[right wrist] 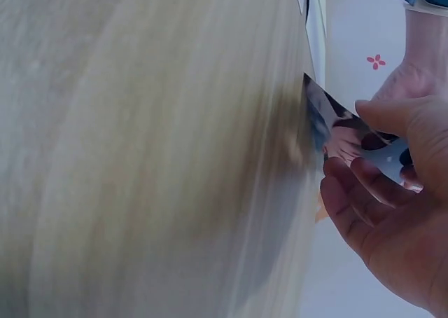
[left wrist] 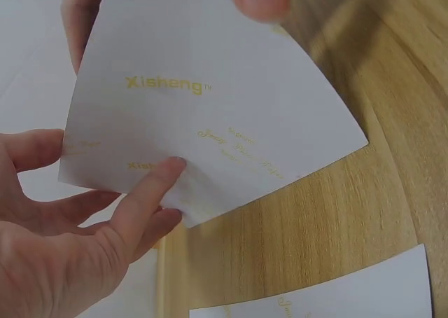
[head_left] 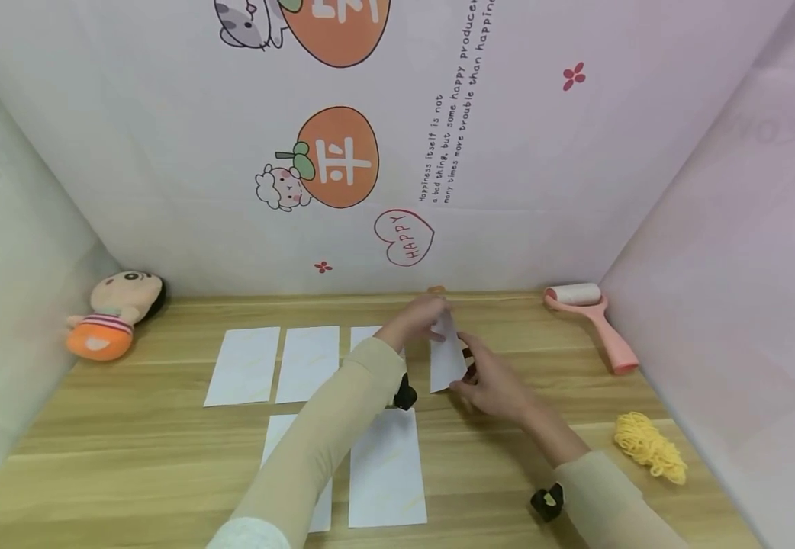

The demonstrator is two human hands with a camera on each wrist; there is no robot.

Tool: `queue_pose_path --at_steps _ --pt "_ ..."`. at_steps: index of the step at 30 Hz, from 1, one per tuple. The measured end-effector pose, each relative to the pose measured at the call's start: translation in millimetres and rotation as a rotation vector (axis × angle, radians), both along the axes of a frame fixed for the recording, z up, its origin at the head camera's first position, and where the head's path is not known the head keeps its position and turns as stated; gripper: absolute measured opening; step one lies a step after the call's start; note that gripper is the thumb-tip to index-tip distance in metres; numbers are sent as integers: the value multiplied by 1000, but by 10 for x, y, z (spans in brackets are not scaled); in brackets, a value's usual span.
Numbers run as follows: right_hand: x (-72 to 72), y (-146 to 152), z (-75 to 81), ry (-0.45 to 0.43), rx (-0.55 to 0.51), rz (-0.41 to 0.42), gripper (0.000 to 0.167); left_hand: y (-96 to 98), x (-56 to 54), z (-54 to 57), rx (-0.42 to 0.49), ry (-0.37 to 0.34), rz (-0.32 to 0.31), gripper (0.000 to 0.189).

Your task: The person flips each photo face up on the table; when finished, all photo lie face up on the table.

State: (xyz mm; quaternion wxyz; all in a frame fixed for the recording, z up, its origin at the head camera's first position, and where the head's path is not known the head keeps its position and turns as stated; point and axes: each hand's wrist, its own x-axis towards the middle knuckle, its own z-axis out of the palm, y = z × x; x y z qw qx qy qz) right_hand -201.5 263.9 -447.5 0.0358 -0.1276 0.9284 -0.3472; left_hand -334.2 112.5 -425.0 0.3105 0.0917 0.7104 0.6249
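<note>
A photo print [head_left: 447,358] with a white back stands up from the table between both hands. Its back [left wrist: 168,45] carries yellow "Xisheng" lettering; the glossy picture side [right wrist: 343,129] shows in the right wrist view. My left hand [head_left: 420,319] pinches its far edge, one fingertip pressed on the white back. At the near right edge, my right hand [head_left: 497,381] holds it between thumb and fingers. White sheets of the same kind lie nearby: two at the far left [head_left: 243,366] [head_left: 308,364], a third [head_left: 365,334] partly behind my left arm, and two nearer ones [head_left: 387,473] [head_left: 277,435].
A plush doll [head_left: 112,316] leans at the left wall. On the right lie a pink-handled lint roller [head_left: 590,313] and a bundle of yellow yarn [head_left: 649,447]. A printed white sheet [head_left: 507,244] covers the wall behind the wooden table [head_left: 164,473].
</note>
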Motion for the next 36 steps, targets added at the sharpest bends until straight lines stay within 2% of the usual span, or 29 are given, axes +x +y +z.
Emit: queue_pose_path --at_steps 4,9,15,18,21,25,27,29,31,33,36 --pt "-16 -29 -43 -9 -34 16 94 -40 -19 5 66 -81 73 65" --pt "-38 -20 -91 17 -25 63 92 -81 -19 -7 87 -106 113 59" --pt "-39 37 -145 118 57 98 82 -127 -73 -42 97 -74 117 35" --pt "-27 60 -158 168 113 88 77 -134 -85 -45 74 -51 134 35" --pt "-28 74 -167 187 138 97 71 -135 -82 -61 32 -8 152 47" --pt "-26 100 -171 180 161 107 62 -140 -42 -85 -36 108 173 49" --pt "-22 115 -173 187 177 117 58 -146 -20 -105 -95 198 181 48" --pt "-17 127 -177 220 206 138 55 -151 -8 -131 -191 321 169 49" --pt "-10 141 -182 250 233 156 51 -150 -4 -148 -334 480 127 50" --pt "-6 154 -188 271 256 170 49 -143 -6 -163 -462 610 62 51" --pt "-1 174 -191 279 287 177 46 -124 -3 -147 -600 732 -59 50"
